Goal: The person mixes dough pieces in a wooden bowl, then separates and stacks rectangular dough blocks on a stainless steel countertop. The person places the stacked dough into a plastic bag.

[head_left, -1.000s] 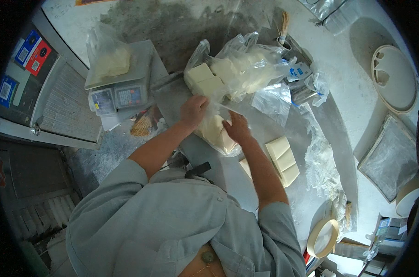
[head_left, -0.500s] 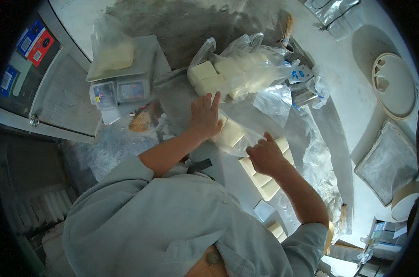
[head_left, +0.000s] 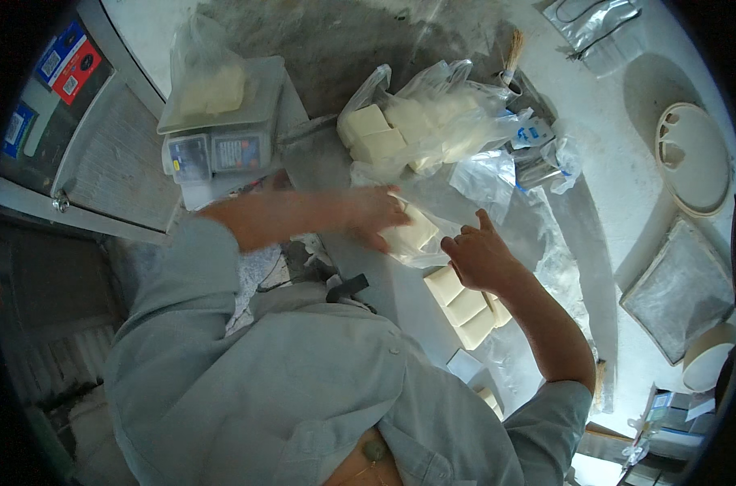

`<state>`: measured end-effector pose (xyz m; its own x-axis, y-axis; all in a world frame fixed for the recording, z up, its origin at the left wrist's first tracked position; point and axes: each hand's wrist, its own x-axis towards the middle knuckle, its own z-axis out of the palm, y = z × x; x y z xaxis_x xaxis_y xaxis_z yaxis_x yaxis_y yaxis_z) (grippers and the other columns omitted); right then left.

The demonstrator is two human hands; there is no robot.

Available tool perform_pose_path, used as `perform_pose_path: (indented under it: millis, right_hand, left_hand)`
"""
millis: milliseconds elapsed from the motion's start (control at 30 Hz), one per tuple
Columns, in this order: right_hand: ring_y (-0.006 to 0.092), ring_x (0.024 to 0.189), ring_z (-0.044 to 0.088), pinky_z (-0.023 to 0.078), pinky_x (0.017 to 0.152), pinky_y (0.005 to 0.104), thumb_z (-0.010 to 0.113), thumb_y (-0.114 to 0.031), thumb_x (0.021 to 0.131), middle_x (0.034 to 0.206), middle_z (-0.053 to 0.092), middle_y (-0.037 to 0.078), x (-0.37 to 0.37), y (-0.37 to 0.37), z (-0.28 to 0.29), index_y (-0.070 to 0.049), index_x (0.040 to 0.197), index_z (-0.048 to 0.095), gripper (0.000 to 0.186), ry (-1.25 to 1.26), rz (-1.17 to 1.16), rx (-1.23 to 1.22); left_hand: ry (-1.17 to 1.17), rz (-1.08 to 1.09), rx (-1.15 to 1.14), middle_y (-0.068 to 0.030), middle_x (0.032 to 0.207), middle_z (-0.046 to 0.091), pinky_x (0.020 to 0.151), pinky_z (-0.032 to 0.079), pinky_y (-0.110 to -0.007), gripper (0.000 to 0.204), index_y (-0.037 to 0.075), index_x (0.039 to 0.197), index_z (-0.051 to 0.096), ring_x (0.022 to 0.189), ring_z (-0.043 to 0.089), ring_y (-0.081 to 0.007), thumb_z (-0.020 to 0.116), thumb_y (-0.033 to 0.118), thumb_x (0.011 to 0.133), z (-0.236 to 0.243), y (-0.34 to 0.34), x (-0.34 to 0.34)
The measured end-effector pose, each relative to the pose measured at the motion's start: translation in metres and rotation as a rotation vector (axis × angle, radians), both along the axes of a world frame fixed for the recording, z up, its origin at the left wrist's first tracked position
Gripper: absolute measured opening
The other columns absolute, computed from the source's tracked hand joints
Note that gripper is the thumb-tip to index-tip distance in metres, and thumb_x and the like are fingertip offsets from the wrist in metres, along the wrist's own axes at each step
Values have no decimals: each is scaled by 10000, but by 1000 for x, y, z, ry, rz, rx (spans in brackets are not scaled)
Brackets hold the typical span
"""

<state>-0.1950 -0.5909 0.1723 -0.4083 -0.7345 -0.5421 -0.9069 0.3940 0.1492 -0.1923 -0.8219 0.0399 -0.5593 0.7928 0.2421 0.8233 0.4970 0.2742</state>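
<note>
Denting of cream, blunt-edged blocks (head_left: 420,230) inside the clear plastic bag (head_left: 423,261) could be caused by pressing. Left hand (head_left: 376,217): fingers seen spread, blurred. Right hand (head_left: 476,256): index extended; grip cannot be determined.

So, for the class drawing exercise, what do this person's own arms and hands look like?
The loose, plain grey cloth left sleeve and matching right sleeve are roughly elbow-length. The left hand is motion-blurred but appears ungloved; the right hand is ungloved, with no watch visible. Whether a ring is worn, I can't tell.
</note>
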Motion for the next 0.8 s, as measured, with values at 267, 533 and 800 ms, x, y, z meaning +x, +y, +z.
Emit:
perform_pose_path:
  millis: [267,533,800]
  right_hand:
    - [252,907,564,272,964,516,530,-54,731,745,605,89,7,13,1,-51,932,533,201,28,-19,-102]
    - [265,816,580,365,806,429,541,-170,812,720,592,91,-6,-42,51,-53,910,509,156,31,14,-341]
    - [266,786,586,368,762,399,529,-184,821,746,589,114,-42,-123,20,-55,898,504,151,-15,36,-439]
  left_hand:
    - [298,-83,-1105,-71,809,648,915,331,-401,102,141,712,686,795,585,-207,646,212,650,95,-53,-34]
    - [681,194,-606,-56,678,529,833,385,-374,60,91,574,623,806,505,-196,608,108,630,128,-131,-47]
    - [346,625,-426,-63,880,543,859,399,-360,72,75,815,639,931,500,-221,599,93,758,114,-179,-95]
